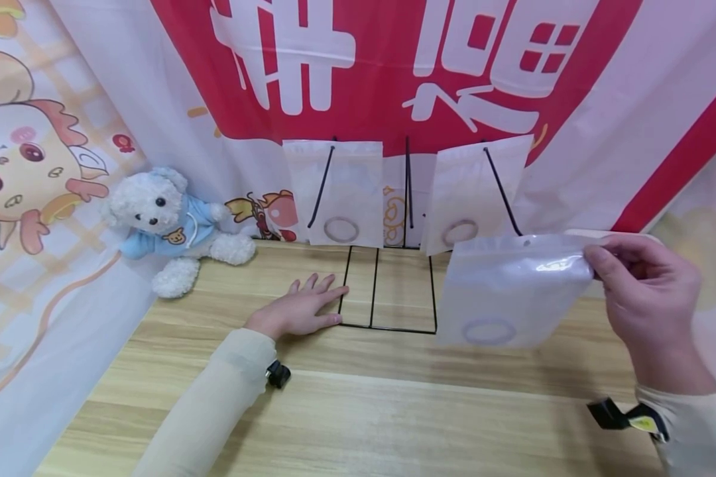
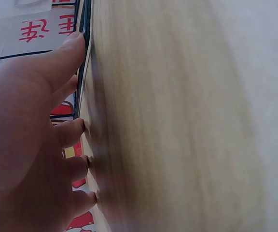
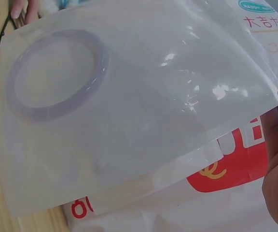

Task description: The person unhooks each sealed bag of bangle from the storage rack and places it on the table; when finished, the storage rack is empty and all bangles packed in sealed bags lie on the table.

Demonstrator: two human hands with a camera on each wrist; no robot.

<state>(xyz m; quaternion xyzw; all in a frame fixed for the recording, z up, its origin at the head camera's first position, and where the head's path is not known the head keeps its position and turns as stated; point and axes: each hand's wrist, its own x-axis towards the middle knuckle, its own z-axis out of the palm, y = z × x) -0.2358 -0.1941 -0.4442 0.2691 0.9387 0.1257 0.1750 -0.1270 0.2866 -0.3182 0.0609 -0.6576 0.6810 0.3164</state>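
My right hand pinches a clear zip bag by its upper right corner. A pale purple bangle lies inside, near the bag's bottom. In the head view the bag's punched hole is close to the tip of the right-hand hook of a black wire display rack. With fingers spread, my left hand rests on the table at the left side of the rack's base, thumb and index finger touching the wire. Two similar bags with bangles, a left one and a right one, hang on the rack's outer hooks.
A white plush dog in a blue hoodie sits at the table's back left. Behind the rack hangs a red and white printed cloth. The rack's middle hook juts forward between the hanging bags. Wood-grain table spreads in front.
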